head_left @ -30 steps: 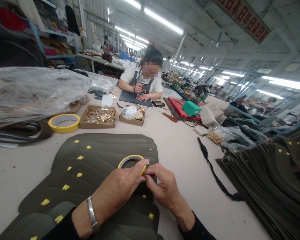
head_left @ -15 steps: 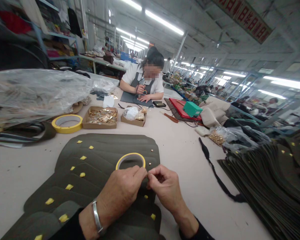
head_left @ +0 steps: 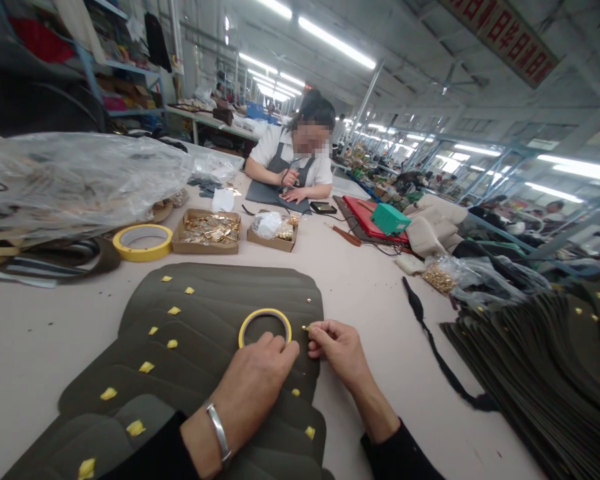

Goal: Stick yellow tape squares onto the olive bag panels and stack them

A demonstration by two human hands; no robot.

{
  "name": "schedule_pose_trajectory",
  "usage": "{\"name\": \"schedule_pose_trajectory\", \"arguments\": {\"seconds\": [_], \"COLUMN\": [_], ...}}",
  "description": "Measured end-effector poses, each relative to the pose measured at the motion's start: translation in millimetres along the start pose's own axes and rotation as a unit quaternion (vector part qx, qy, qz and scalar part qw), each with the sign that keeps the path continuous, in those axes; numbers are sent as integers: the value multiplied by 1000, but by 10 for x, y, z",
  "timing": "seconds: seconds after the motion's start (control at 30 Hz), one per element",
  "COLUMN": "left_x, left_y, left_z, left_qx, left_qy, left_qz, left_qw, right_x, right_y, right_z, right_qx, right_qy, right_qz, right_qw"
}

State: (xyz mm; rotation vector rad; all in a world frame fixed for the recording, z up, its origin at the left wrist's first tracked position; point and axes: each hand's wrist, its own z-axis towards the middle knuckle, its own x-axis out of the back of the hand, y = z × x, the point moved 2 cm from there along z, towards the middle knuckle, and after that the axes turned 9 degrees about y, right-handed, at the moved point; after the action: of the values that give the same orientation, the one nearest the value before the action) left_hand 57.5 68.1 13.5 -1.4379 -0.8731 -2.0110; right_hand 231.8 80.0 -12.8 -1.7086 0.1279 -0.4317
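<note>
**Left hand on the tape roll, right hand in a tight pinch**

So, head view. The left arm comes in from the near edge, slanting far and to the right, dark sleeve, silver bracelet at the wrist. Back of the hand faces up, fingers curled over the near rim of the yellow roll, thumb mostly hidden. The roll is over the olive panel on the desk, toward its right side; can't tell if it's lying flat or a bit raised.

Right forearm angles in from the near right, pointing far and left. Thumb and index are pinched narrow on a tiny yellow bit, right by a gold stud near the panel's right edge. Can't tell if the two touch. The other fingers are tucked in. Both hands are close together, small gap between.
</note>
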Motion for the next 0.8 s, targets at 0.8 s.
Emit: {"name": "schedule_pose_trajectory", "arguments": {"seconds": [0.8], "left_x": [-10], "left_y": [5], "left_z": [0], "left_qx": [10], "left_qy": [-44], "left_qz": [-14], "left_qw": [999], "right_x": [47], "right_y": [65], "right_z": [-16], "right_qx": [241], "right_qy": [31], "right_qz": [-167], "right_qw": [956]}}
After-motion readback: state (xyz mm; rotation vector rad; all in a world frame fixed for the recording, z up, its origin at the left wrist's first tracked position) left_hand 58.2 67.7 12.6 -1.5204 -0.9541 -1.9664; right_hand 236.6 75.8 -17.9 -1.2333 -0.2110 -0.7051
